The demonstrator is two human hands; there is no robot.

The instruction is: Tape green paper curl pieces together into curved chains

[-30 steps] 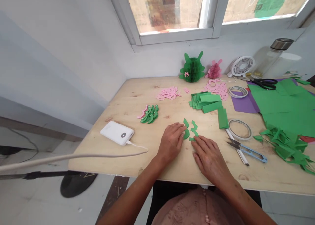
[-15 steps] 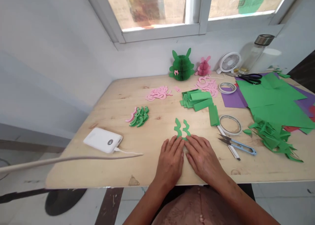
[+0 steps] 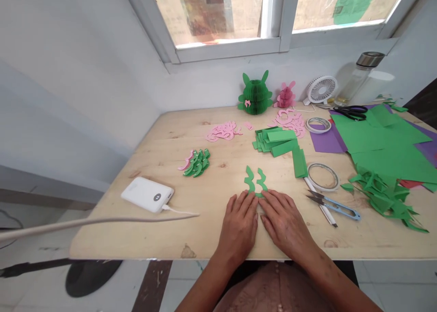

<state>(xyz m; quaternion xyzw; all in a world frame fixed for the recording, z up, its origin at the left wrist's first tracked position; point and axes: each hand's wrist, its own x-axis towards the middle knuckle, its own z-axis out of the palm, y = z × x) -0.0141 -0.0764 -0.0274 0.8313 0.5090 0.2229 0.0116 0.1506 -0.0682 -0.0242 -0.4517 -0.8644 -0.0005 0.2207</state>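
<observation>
Paper cutouts (image 3: 250, 183), near ends under left hand (image 3: 239, 224) and right hand (image 3: 284, 215), flat, without grip! Probably light, easily creased; best pinched midway.

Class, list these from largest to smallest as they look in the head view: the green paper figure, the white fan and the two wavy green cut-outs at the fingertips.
1. Green paper figure
2. White fan
3. Left wavy cut-out and right wavy cut-out: too alike to rank.
</observation>
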